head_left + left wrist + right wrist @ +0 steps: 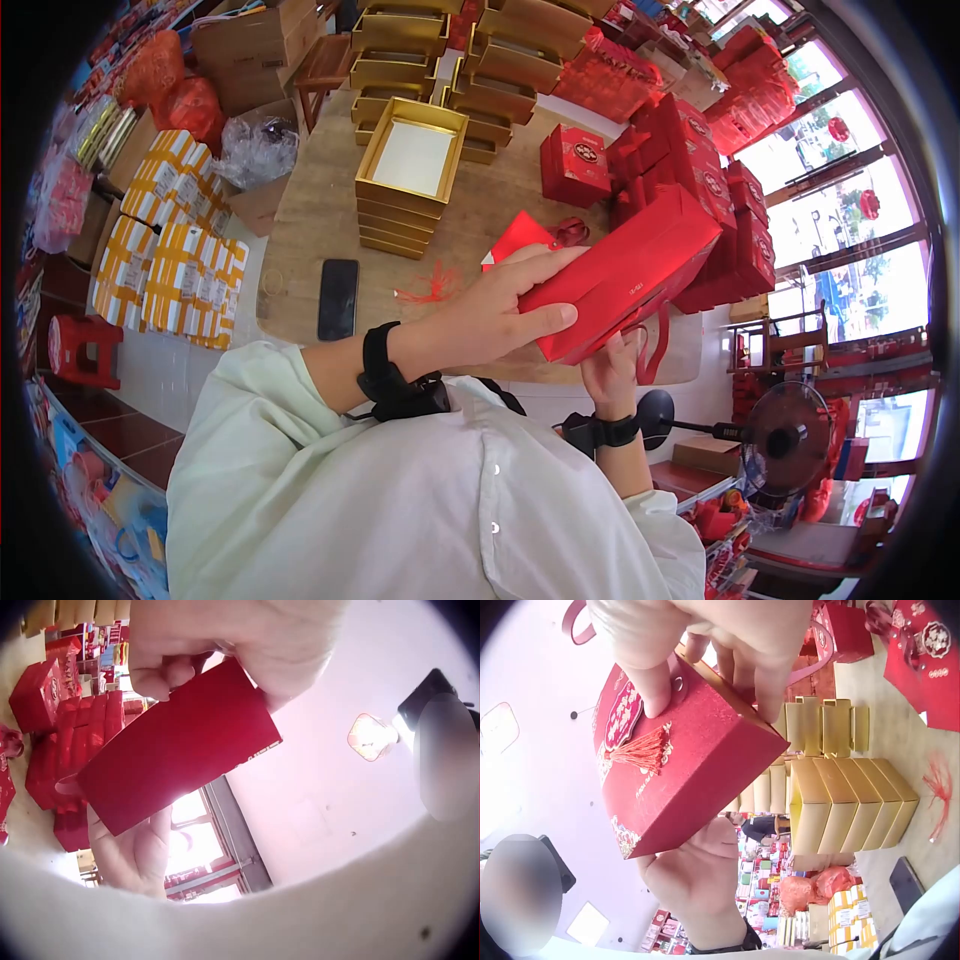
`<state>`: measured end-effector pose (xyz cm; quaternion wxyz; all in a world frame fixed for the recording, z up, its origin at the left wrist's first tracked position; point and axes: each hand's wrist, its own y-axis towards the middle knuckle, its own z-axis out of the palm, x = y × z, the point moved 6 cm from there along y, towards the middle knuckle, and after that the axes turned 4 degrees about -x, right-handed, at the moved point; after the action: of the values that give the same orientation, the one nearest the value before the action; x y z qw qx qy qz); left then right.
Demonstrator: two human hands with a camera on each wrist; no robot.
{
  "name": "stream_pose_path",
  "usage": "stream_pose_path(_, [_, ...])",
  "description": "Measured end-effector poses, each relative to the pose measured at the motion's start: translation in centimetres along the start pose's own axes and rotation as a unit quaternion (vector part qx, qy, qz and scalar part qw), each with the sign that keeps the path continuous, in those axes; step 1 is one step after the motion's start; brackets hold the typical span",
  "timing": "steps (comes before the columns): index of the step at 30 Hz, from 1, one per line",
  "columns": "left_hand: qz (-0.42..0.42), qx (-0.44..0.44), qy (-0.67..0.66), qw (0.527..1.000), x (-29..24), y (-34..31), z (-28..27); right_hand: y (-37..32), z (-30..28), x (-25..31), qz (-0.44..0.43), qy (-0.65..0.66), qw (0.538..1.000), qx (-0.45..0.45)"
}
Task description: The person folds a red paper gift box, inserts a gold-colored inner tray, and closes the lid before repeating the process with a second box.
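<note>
**Inspector:** Nearest the lens, pale shirt (400, 500). Surroundings?

**Assistant:** Wooden table (300, 215) beyond it, carrying stacked gold trays (412, 165), a black phone (337, 298) and a loose tassel (432, 285). Piled red boxes (715, 190) line its right side.

**Inspector:** Obstructions?

**Assistant:** From the head view, the left hand (490, 310) covers the near end of the red gift box (625, 270).

**Inspector:** Box position?

**Assistant:** Held tilted in the air over the table's near edge, between both hands.

**Inspector:** Grip?

**Assistant:** Left hand is wrapped round the near end. Right hand (610, 372) clasps the end with the handle (655, 345), thumb pressed on the decorated face, fingers curled over the edge.
</note>
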<state>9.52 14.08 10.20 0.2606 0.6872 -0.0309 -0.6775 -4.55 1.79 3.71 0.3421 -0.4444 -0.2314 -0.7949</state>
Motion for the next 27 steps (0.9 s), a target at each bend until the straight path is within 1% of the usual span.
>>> stream_pose_path(4, [-0.013, 0.011, -0.022, 1.0, 0.5, -0.2, -0.3, 0.2, -0.9, -0.1, 0.008, -0.005, 1.0, -0.014])
stream_pose_path(5, [-0.015, 0.009, -0.023, 1.0, 0.5, -0.1, -0.6, 0.4, -0.6, 0.2, -0.007, -0.013, 1.0, 0.009])
stream_pose_path(6, [-0.02, 0.029, -0.04, 0.999, 0.4, 0.1, -0.8, 0.5, -0.3, 0.3, -0.022, -0.021, 0.999, 0.032])
stream_pose_path(7, [-0.024, 0.048, -0.057, 0.997, 0.2, 0.2, -0.8, 0.5, -0.4, 0.3, -0.019, -0.021, 0.999, 0.031])
stream_pose_path(11, [-0.052, 0.04, -0.043, 0.997, -0.2, 0.1, -0.9, 0.7, -0.2, -0.1, -0.014, -0.03, 0.999, 0.028])
stream_pose_path(13, [-0.028, 0.04, 0.112, 0.992, -0.6, 0.0, -0.9, 0.7, -0.2, -0.2, -0.011, -0.041, 0.999, 0.025])
stream_pose_path(14, [-0.025, 0.041, 0.113, 0.992, -0.5, 0.0, -0.9, 0.7, -0.2, -0.3, 0.001, -0.045, 0.999, 0.025])
stream_pose_path(15, [-0.018, 0.034, 0.109, 0.993, -0.2, -0.1, -0.9, 0.8, -0.3, -0.4, 0.013, -0.049, 0.998, 0.024])
stream_pose_path(17, [-0.011, 0.031, 0.105, 0.994, 0.7, -0.4, -1.0, 0.8, -0.7, -0.4, 0.004, -0.061, 0.998, 0.013])
stream_pose_path(19, [-0.049, 0.025, 0.066, 0.996, 1.7, -0.4, -1.4, 0.9, -0.8, -0.3, -0.004, -0.072, 0.997, 0.003])
stream_pose_path(20, [-0.049, 0.027, 0.068, 0.996, 1.8, -0.2, -1.7, 1.0, -0.4, 0.0, -0.017, -0.084, 0.996, 0.002])
stream_pose_path(22, [-0.045, -0.001, 0.087, 0.995, 1.1, 0.5, -2.8, 0.8, -0.3, 0.0, -0.031, -0.095, 0.995, -0.001])
stream_pose_path(23, [-0.046, 0.001, 0.088, 0.995, 1.0, 0.6, -2.6, 0.6, -0.3, -0.3, -0.029, -0.15, 0.988, 0.007])
stream_pose_path(24, [-0.064, -0.009, 0.084, 0.994, 1.1, 0.7, -2.5, 0.5, -0.2, -0.5, -0.026, -0.206, 0.978, 0.014])
stream_pose_path(25, [-0.083, -0.019, 0.079, 0.993, 1.2, 0.9, -2.5, 0.4, 0.0, -0.5, -0.028, -0.204, 0.979, 0.012])
stream_pose_path(26, [-0.083, -0.011, 0.081, 0.993, 1.8, 1.0, -2.5, 0.4, 0.3, -0.5, -0.026, -0.205, 0.978, -0.002])
stream_pose_path(27, [-0.084, -0.048, 0.028, 0.995, 3.0, 1.0, -3.0, 0.4, 0.3, -0.4, -0.024, -0.206, 0.978, -0.018])
